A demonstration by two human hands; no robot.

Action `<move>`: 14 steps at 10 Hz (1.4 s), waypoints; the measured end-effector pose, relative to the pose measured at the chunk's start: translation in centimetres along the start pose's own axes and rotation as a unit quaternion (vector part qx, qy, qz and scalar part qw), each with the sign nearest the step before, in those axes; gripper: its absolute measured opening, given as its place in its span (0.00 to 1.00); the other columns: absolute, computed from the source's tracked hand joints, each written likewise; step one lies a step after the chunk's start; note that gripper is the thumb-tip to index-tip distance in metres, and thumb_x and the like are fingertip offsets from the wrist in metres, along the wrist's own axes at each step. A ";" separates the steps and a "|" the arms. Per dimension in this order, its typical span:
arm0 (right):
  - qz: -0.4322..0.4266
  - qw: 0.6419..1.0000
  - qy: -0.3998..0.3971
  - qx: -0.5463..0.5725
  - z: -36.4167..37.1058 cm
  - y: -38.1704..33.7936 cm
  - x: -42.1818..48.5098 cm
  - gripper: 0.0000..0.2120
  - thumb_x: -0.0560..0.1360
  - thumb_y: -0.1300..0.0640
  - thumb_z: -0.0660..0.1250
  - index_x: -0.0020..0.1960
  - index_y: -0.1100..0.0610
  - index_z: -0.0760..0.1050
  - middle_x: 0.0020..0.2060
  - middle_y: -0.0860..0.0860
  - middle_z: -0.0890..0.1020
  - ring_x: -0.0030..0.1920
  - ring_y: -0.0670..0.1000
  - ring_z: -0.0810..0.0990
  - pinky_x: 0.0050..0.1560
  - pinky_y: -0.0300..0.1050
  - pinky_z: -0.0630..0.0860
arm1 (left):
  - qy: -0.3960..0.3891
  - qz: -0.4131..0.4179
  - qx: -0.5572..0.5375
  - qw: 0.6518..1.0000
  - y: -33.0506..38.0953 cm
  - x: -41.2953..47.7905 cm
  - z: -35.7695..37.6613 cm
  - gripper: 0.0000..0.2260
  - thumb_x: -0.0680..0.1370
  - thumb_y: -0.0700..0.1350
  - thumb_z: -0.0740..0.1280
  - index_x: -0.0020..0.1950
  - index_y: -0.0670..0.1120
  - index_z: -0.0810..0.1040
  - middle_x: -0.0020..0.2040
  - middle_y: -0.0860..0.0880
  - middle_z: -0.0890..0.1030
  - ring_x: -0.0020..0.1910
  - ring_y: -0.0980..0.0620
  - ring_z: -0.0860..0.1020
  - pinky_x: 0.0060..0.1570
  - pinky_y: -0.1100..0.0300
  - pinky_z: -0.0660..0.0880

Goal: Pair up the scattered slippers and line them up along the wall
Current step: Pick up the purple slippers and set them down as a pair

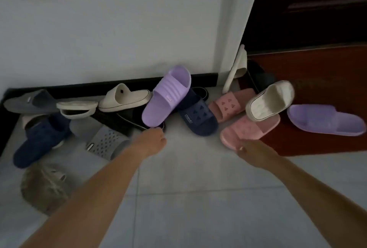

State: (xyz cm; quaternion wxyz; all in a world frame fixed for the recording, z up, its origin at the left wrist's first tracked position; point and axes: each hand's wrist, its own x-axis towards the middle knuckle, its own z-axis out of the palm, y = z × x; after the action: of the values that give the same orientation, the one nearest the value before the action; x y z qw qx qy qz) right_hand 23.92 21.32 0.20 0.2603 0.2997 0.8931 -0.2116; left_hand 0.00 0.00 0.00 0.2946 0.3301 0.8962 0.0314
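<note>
Slippers lie scattered at the foot of the white wall (119, 39). My left hand (154, 140) curls its fingers at the heel of a purple slipper (166, 99), which tilts up over a navy slipper (198, 118). My right hand (251, 153) grips the heel of a plain pink slipper (248, 131); a cream slipper (270, 103) lies across its toe end. The second purple slipper (325, 120) sits on the red mat at the right. A pink slipper with a patterned strap (230, 105) lies beside the navy one.
To the left lie a cream slipper (123, 99), another cream one on its side (77, 109), a grey-blue slipper (29, 101), a navy closed slipper (39, 140), a grey perforated slipper (105, 142), black slippers (123, 120) and a furry grey slipper (43, 186). One cream slipper (236, 69) leans on the wall corner beside a dark door (307, 9).
</note>
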 end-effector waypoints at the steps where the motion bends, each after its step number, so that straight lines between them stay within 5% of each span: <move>1: -0.056 0.997 0.057 -0.014 -0.5 -1.3 3.7 0.16 0.80 0.53 0.54 0.64 0.56 0.72 0.61 0.55 0.77 0.60 0.56 0.75 0.59 0.48 0.71 | 0.082 -0.043 -0.090 0.992 1.1 4.8 0.1 0.18 0.79 0.48 0.61 0.64 0.38 0.69 0.63 0.40 0.74 0.61 0.40 0.73 0.59 0.53 0.69; 2: -0.098 0.989 0.075 -0.084 -2.5 -3.2 3.5 0.13 0.79 0.55 0.56 0.60 0.56 0.74 0.55 0.54 0.80 0.53 0.55 0.77 0.52 0.47 0.72 | 0.136 -0.119 -0.310 0.933 3.2 8.1 -0.9 0.20 0.77 0.46 0.64 0.64 0.35 0.70 0.62 0.37 0.76 0.61 0.38 0.75 0.56 0.54 0.71; 3: -0.114 0.985 0.095 -0.091 -3.1 -2.0 1.6 0.10 0.78 0.54 0.57 0.53 0.55 0.76 0.48 0.52 0.81 0.43 0.52 0.76 0.39 0.43 0.70 | 0.074 -0.121 -0.636 0.759 5.4 9.5 -1.3 0.21 0.78 0.44 0.64 0.70 0.43 0.66 0.70 0.44 0.70 0.67 0.41 0.70 0.63 0.49 0.70; 4: -0.134 0.985 0.088 -0.067 -2.8 0.8 -2.4 0.10 0.78 0.49 0.58 0.56 0.49 0.73 0.50 0.47 0.77 0.46 0.48 0.74 0.43 0.41 0.66 | 0.103 -0.112 -0.687 0.711 6.8 10.6 -1.4 0.21 0.78 0.42 0.63 0.71 0.42 0.65 0.69 0.42 0.70 0.62 0.44 0.72 0.57 0.52 0.72; 5: -0.099 0.991 0.087 -0.033 -0.8 3.7 -4.6 0.13 0.76 0.44 0.60 0.59 0.44 0.71 0.49 0.41 0.74 0.52 0.45 0.75 0.47 0.39 0.67 | 0.200 -0.082 -0.571 0.792 8.8 9.1 -0.6 0.17 0.78 0.40 0.63 0.65 0.36 0.71 0.61 0.38 0.76 0.59 0.43 0.75 0.53 0.54 0.72; 6: -0.053 0.994 0.088 0.030 0.9 6.1 -4.8 0.11 0.75 0.45 0.62 0.55 0.46 0.74 0.44 0.40 0.74 0.48 0.44 0.75 0.49 0.41 0.72 | 0.223 0.033 -0.505 0.833 9.8 4.9 1.2 0.09 0.76 0.38 0.63 0.56 0.40 0.76 0.49 0.43 0.79 0.49 0.47 0.77 0.43 0.57 0.72; 7: 0.005 0.990 0.109 0.088 2.1 8.5 -3.7 0.08 0.74 0.48 0.65 0.51 0.49 0.76 0.44 0.44 0.79 0.46 0.46 0.78 0.49 0.43 0.75 | 0.193 0.112 -0.472 0.853 9.5 1.0 2.7 0.03 0.77 0.40 0.64 0.48 0.45 0.77 0.38 0.53 0.79 0.36 0.60 0.76 0.37 0.66 0.72; 8: 0.058 0.978 0.129 0.153 3.0 10.7 -2.1 0.07 0.74 0.51 0.66 0.50 0.52 0.78 0.43 0.46 0.81 0.45 0.47 0.78 0.46 0.41 0.74 | 0.138 0.113 -0.481 0.858 11.1 -1.0 4.5 0.01 0.77 0.41 0.65 0.47 0.45 0.77 0.32 0.56 0.75 0.29 0.63 0.73 0.29 0.72 0.69; 9: 0.093 0.965 0.155 0.192 3.4 12.7 -0.9 0.08 0.74 0.51 0.66 0.50 0.53 0.78 0.41 0.45 0.78 0.42 0.47 0.76 0.43 0.39 0.70 | 0.030 0.108 -0.464 0.878 14.8 -1.7 7.8 0.03 0.77 0.41 0.66 0.49 0.48 0.76 0.35 0.55 0.76 0.32 0.60 0.73 0.30 0.72 0.68; 12: 0.239 0.897 0.293 0.231 2.4 23.7 0.7 0.09 0.73 0.55 0.64 0.50 0.58 0.78 0.50 0.58 0.82 0.51 0.61 0.79 0.47 0.48 0.75 | -0.060 0.102 -0.378 0.918 26.5 -0.5 15.8 0.07 0.75 0.41 0.67 0.40 0.44 0.72 0.33 0.48 0.72 0.33 0.52 0.70 0.34 0.61 0.67; 13: 0.293 0.860 0.315 0.273 1.1 27.7 1.6 0.18 0.74 0.56 0.64 0.63 0.60 0.72 0.57 0.62 0.79 0.53 0.63 0.79 0.44 0.48 0.73 | -0.085 0.106 -0.337 0.932 28.3 -0.5 17.9 0.09 0.75 0.42 0.67 0.39 0.43 0.68 0.33 0.46 0.68 0.34 0.51 0.67 0.35 0.59 0.64; 14: 0.276 0.867 0.286 0.299 1.4 29.2 3.7 0.25 0.73 0.58 0.65 0.68 0.62 0.66 0.63 0.62 0.74 0.56 0.64 0.77 0.44 0.48 0.71 | -0.083 0.092 -0.307 0.944 28.2 -0.5 19.5 0.10 0.74 0.41 0.67 0.38 0.42 0.67 0.33 0.46 0.68 0.33 0.52 0.66 0.33 0.59 0.62</move>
State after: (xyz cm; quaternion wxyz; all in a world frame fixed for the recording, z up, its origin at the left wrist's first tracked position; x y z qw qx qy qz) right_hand 40.67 43.50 -9.52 -0.0610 0.6447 0.7032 -0.2935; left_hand 27.19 19.03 -8.76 0.4506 0.3058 0.7813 0.3050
